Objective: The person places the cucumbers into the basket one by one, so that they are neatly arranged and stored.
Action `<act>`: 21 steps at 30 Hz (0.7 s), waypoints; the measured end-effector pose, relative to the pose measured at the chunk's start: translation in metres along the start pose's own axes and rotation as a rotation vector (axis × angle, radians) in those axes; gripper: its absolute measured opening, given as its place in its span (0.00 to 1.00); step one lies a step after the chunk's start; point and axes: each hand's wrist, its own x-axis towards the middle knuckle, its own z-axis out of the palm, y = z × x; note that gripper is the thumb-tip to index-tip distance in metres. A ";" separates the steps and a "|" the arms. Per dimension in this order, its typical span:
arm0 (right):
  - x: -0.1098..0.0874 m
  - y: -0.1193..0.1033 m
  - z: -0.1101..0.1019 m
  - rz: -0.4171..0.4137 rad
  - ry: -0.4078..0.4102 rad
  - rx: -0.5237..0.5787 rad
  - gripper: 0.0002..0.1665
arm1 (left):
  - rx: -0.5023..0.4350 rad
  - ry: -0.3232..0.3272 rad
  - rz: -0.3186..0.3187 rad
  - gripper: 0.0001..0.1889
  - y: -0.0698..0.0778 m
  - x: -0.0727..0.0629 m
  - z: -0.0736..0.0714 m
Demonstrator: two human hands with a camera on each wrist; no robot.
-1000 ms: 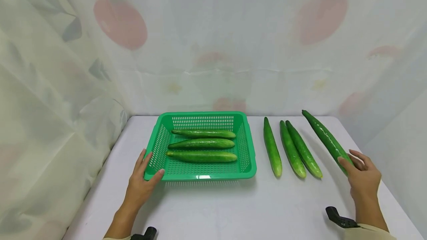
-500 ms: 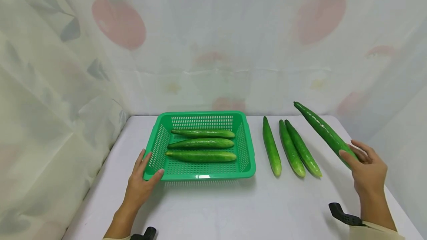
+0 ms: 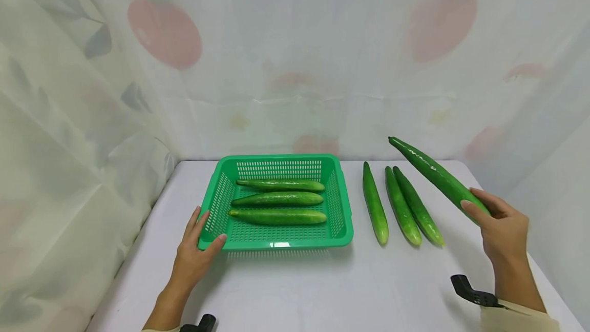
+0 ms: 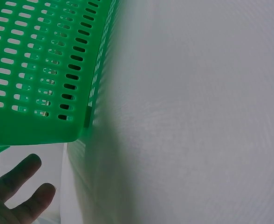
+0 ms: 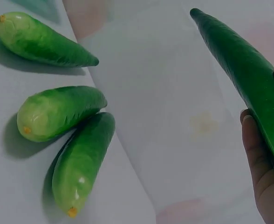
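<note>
My right hand (image 3: pixel 504 227) grips a long cucumber (image 3: pixel 438 175) near its lower end, raised above the table's right side and tilted up to the left. In the right wrist view, thumb and fingers wrap this cucumber (image 5: pixel 249 70). My left hand (image 3: pixel 193 257) rests at the front left corner of a green plastic basket (image 3: pixel 276 245), fingers spread and fairly straight along its rim. Inside the basket, three cucumbers (image 3: pixel 277 199) lie crosswise, one behind another. The left wrist view shows the basket's slotted side (image 4: pixel 34 128) and two of the left hand's fingertips (image 4: pixel 32 163).
Right of the basket, a single cucumber (image 3: pixel 375 204) lies on the white table (image 3: pixel 295 291). Beside it are two more cucumbers (image 3: pixel 403 209), close together. A patterned curtain (image 3: pixel 295 55) hangs behind the table and another curtain (image 3: pixel 83 183) stands along the left.
The right hand has lifted the cucumber higher, and its far tip has swung left over the table cucumbers. The left hand and basket stay where they were.
</note>
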 end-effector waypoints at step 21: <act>0.000 -0.018 0.050 -0.223 -0.347 -0.107 0.21 | 0.006 -0.008 -0.013 0.41 0.000 0.001 -0.001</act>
